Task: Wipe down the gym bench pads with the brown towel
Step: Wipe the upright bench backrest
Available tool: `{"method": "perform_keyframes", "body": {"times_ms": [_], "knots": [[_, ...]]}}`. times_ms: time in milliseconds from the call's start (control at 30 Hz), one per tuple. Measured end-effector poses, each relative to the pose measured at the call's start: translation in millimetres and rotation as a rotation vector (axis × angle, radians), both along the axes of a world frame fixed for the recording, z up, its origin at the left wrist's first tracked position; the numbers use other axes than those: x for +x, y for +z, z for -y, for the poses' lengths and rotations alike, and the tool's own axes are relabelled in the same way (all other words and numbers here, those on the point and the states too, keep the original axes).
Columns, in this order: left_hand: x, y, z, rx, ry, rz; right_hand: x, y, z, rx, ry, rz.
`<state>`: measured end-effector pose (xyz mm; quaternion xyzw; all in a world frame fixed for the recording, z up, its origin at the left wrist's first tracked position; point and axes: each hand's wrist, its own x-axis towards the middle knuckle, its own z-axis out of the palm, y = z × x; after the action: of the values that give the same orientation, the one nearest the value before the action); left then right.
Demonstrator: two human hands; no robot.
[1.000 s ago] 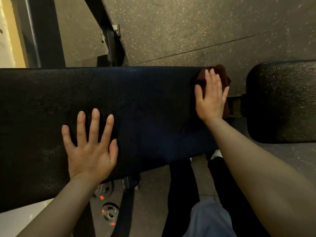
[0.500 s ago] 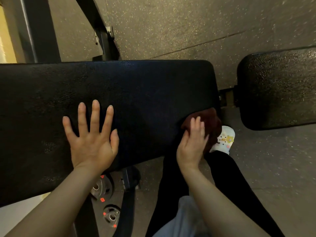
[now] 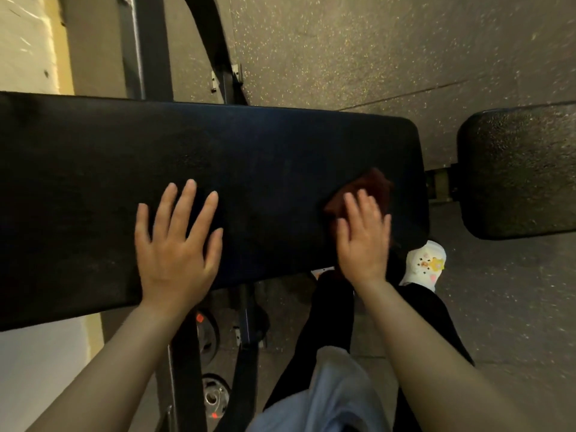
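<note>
While my flat right grip (image 3: 363, 236) is pressing the brown towel (image 3: 364, 194) unclenched, left (image 3: 176, 244) splayed, it risks sliding off the pad's (image 3: 93, 182) edge.

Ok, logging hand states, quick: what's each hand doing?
Left hand: open, flat on the long pad.
Right hand: open, pressing the brown towel onto it.

I see my left hand (image 3: 177, 244) flat, fingers spread, on the long pad (image 3: 280, 157). My right hand (image 3: 363, 235), blurred, presses the brown towel (image 3: 372, 188) near the pad's right end. A second pad (image 3: 520, 169) sits apart, rightward.
</note>
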<state>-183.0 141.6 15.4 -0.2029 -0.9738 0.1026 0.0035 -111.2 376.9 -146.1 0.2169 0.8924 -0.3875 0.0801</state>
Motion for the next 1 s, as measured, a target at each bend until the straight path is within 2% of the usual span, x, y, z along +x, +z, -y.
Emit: {"method": "perform_keyframes", "body": {"times_ms": [100, 167, 233, 367, 433, 500, 567, 667, 767, 867, 933, 1000], "knots": [[2.9, 30.7, 57.8, -0.114, 0.048, -0.063, 4.1, -2.3, -5.3, -0.013, -0.355, 0.244], [0.8, 42.5, 86.9, -0.147, 0.145, -0.091, -2.0, 11.1, 17.4, -0.059, -0.547, 0.331], [0.7, 43.8, 97.6, -0.136, 0.200, -0.097, -8.2, 32.4, 46.9, -0.094, -0.585, 0.331], [0.2, 39.6, 96.7, -0.112, 0.164, -0.100, 1.0, 74.4, 96.6, -0.108, -0.373, 0.241], [1.1, 38.2, 99.1, -0.105, 0.162, -0.115, 8.6, 99.7, 127.2, -0.179, -0.139, 0.106], [1.4, 38.6, 100.4, -0.102, 0.155, -0.111, 7.1, 121.2, 156.9, -0.254, 0.184, -0.146], [1.6, 39.4, 99.8, -0.091, 0.157, -0.102, -2.9, 124.8, 171.6, -0.186, 0.447, -0.324], [1.2, 40.4, 99.2, -0.018, 0.200, -0.104, -19.5, 108.9, 161.8, -0.037, 0.521, -0.357], [0.7, 40.3, 98.7, 0.001, 0.206, -0.123, -40.6, 85.2, 127.8, 0.018, 0.372, -0.257], [1.5, 38.5, 99.8, -0.026, 0.169, -0.136, -74.8, 55.4, 68.8, 0.093, 0.081, -0.037], [2.3, 34.0, 100.4, -0.046, 0.167, -0.139, -96.3, 36.9, 28.2, 0.050, -0.147, 0.167], [0.7, 30.7, 100.7, -0.075, 0.161, -0.153, -117.4, 33.3, 15.6, 0.002, -0.345, 0.276]]}}
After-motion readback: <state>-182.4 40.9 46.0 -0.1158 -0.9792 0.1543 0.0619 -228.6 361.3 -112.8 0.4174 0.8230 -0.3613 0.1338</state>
